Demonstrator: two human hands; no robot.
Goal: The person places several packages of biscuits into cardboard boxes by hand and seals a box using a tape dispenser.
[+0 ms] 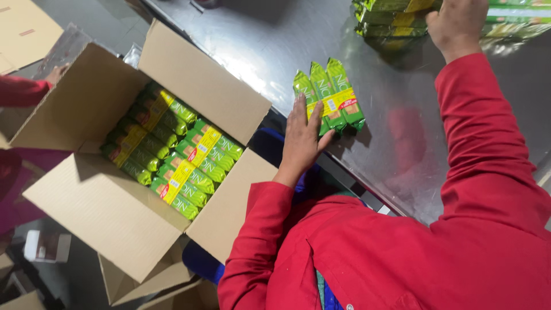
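My left hand [301, 135] lies flat with its fingers apart on the near end of a bundle of three green biscuit packets [338, 95] with a yellow band, on the steel table [402, 132]. My right hand [456, 23] reaches to the far right and curls over a stack of green packets [390, 20] at the top edge. Its fingertips are cut off by the frame. Both my sleeves are red. To the left, an open cardboard box [201, 80] holds rows of the same green packets [172, 149].
Another person's hand [55, 74] in a red sleeve touches the box's far left flap. Flat cardboard [23, 28] lies at the top left. More cardboard boxes [172, 293] stand below the open box. The table's edge runs diagonally between box and bundle.
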